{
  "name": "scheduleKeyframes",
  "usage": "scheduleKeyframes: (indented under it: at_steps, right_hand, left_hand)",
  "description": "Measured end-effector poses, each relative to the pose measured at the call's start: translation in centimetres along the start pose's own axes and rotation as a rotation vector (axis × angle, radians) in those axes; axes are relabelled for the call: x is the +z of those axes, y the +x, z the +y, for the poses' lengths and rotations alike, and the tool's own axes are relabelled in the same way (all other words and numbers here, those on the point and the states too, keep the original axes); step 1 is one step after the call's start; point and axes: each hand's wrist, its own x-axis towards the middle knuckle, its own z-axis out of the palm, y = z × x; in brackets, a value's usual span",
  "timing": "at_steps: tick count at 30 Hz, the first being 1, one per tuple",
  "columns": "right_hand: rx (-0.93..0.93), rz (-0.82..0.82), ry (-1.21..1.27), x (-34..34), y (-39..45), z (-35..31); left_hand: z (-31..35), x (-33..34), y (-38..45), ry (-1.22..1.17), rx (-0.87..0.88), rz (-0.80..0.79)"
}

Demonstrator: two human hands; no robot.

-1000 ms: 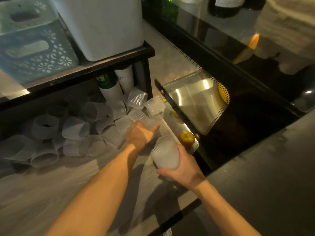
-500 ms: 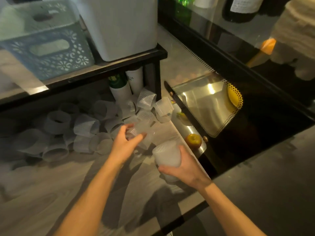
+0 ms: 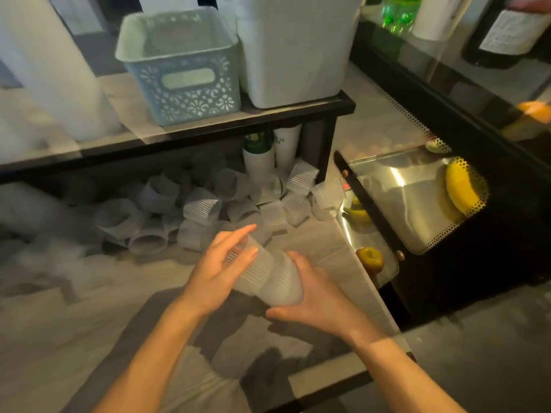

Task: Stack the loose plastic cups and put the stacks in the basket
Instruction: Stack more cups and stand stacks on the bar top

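Observation:
My right hand [image 3: 320,296] grips a frosted ribbed plastic cup stack [image 3: 283,283] tilted over the grey counter. My left hand [image 3: 219,268] holds another clear ribbed cup [image 3: 253,266] and has its base partly pushed into the stack's mouth. Several loose cups [image 3: 202,208] lie scattered under the black shelf, some on their sides. A pale blue lace-pattern basket [image 3: 182,67] stands on the shelf above, with nothing visible inside.
A white bin [image 3: 295,46] stands next to the basket. Two tall cups with a green lid [image 3: 259,158] stand under the shelf. To the right lies a glass display case with a banana [image 3: 459,186] and an apple [image 3: 369,259]. The counter edge [image 3: 328,386] runs near me.
My left hand picked a loose cup from the pile and brought it back to the stack in my right hand. The view tilted up, showing more of the basket.

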Motion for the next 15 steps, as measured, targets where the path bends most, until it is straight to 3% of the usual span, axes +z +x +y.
scheduleKeyframes:
  at_steps: [8,15]
  right_hand:
    - [-0.126,-0.013,-0.04,1.7,0.7,-1.6]
    - [-0.182,0.009,-0.001,3.4,1.4,-3.2]
  left_hand:
    - [0.8,-2.8,-1.2,0.091,0.072,0.049]
    - [0.6,-3.1,-2.7,0.181,0.064,-0.014]
